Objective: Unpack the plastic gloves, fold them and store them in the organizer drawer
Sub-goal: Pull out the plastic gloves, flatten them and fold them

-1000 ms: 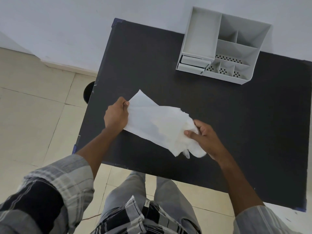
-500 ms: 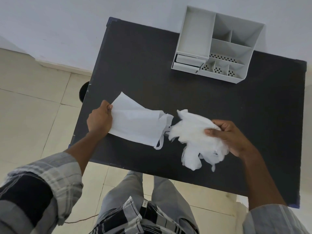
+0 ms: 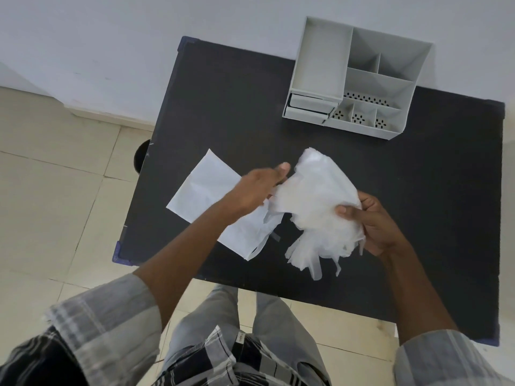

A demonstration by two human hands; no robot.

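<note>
Filling most of the view, the dark surface [image 3: 418, 218] carries the organizer [image 3: 359, 79] at 1 o'clock. Flat packet [image 3: 206, 190] lies centre-left. Right hand [image 3: 373, 221] pinches the bunched gloves [image 3: 317, 207]; left hand [image 3: 259, 188], blurred, grips their left edge.

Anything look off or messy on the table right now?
Nothing damaged. The plastic gloves are a crumpled bunch held by both hands, strips dangling. The empty packet lies flat under the left hand. The organizer stands upright.
</note>
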